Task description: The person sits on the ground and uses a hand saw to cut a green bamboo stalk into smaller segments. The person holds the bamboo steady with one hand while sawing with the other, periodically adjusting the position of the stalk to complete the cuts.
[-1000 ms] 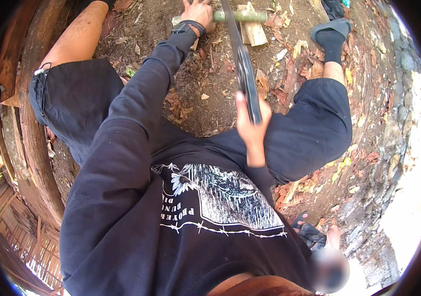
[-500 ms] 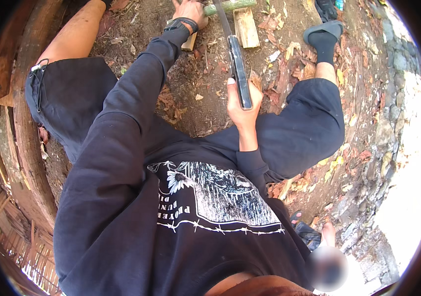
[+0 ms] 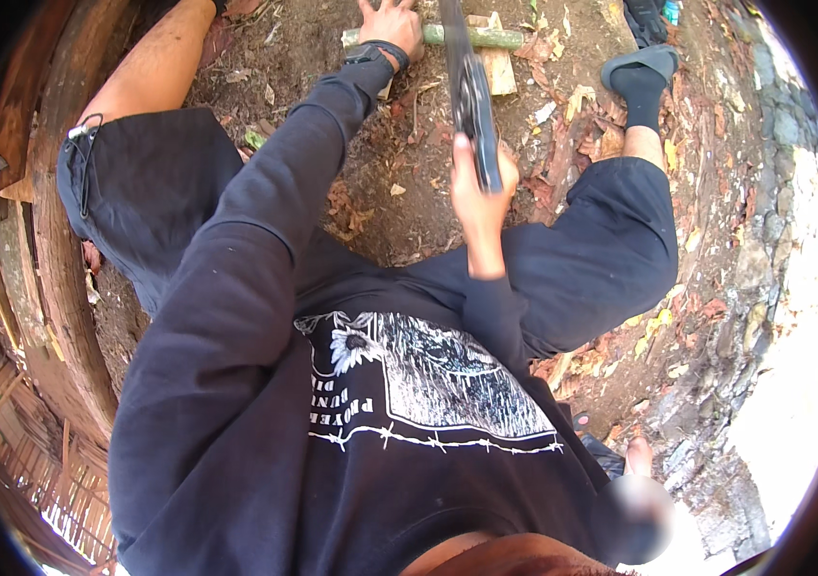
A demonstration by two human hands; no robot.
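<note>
At the top of the head view a green stick [image 3: 493, 38] lies crosswise on pale split-wood blocks [image 3: 498, 72]. My left hand [image 3: 392, 27] bears down on the stick's left part, and some of its fingers are cut off by the picture's upper edge. My right hand [image 3: 482, 178] is closed round the black handle of a saw [image 3: 479, 120]. The saw's long narrow blade, smeared by motion, runs up across the stick to the right of my left hand. Whether the blade has cut into the stick cannot be made out.
Bare earth with dry leaves [image 3: 607, 144] surrounds the blocks. My bent legs stand on both sides, the right foot in a grey sandal [image 3: 641, 69]. A log [image 3: 61, 240] runs along the left, and a rough stone edge [image 3: 749, 259] along the right. Another person's foot [image 3: 638, 456] shows behind at right.
My right hand has moved the saw, which now stands more upright and is blurred. The stick, blocks and left hand appear slightly further right and lower, along with the whole view.
</note>
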